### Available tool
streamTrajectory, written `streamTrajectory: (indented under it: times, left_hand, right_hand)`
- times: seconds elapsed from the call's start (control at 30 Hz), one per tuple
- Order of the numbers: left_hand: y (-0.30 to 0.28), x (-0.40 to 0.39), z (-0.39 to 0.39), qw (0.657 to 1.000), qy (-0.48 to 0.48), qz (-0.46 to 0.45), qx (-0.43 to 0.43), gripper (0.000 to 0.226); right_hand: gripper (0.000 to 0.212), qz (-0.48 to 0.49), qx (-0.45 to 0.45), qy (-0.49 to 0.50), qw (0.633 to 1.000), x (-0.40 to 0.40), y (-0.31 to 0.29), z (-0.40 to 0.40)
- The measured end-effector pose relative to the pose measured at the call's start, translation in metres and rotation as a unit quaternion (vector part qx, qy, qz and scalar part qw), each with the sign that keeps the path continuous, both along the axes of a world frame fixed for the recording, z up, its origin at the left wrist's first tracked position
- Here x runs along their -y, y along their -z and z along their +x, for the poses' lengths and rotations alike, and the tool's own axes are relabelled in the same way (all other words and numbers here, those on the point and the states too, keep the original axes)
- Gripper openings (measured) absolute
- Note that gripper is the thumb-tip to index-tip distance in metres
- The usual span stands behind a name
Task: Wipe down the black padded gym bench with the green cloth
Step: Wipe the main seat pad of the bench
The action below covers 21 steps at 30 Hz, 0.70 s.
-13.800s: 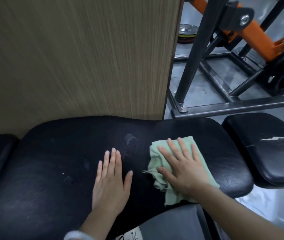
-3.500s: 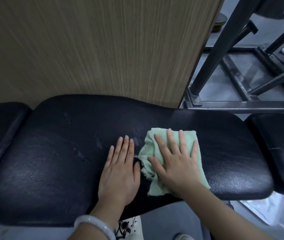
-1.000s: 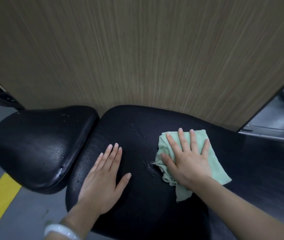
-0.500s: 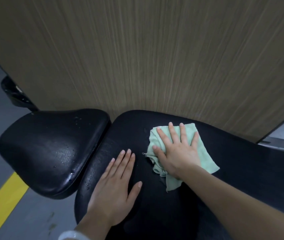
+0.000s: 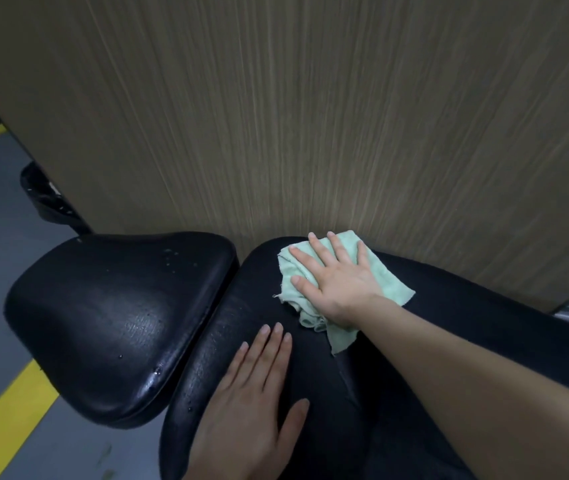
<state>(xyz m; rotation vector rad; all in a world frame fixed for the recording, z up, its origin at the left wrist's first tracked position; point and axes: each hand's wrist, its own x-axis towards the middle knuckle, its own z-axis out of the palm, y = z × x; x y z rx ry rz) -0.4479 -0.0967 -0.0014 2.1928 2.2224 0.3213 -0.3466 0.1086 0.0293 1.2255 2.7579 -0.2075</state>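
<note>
Green cloth [image 5: 338, 289] now sits at the far left corner of the long pad [image 5: 414, 393], right against the wood panel [image 5: 310, 116]; half a second ago it lay a little nearer the person, and a few seconds back it was mid-pad. The right hand [image 5: 340, 284] presses it flat, its grip spread with straight fingers on top, pinching nothing. The left hand [image 5: 251, 403] rests palm-down on the near edge, fingers straight and close together, bracing. The wipe has worked leftward to this pad's end, so I judge that section nearly done. The seat pad [image 5: 113, 317] just beside it shows water droplets and looks unwiped; it is probably next.
</note>
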Motion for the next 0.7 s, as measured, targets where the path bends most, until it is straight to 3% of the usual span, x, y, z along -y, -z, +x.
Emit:
streamTrajectory:
  times: [0.37, 0.7]
  left_hand:
    - [0.007, -0.007, -0.001, 0.999, 0.001, 0.044, -0.015, 0.076]
    - [0.006, -0.003, -0.001, 1.0, 0.004, 0.022, -0.012, 0.076]
  right_hand:
    - [0.053, -0.019, -0.028, -0.152, 0.988, -0.027, -0.005, -0.034]
    - [0.055, -0.033, -0.049, -0.043, 0.997, -0.008, 0.001, -0.008]
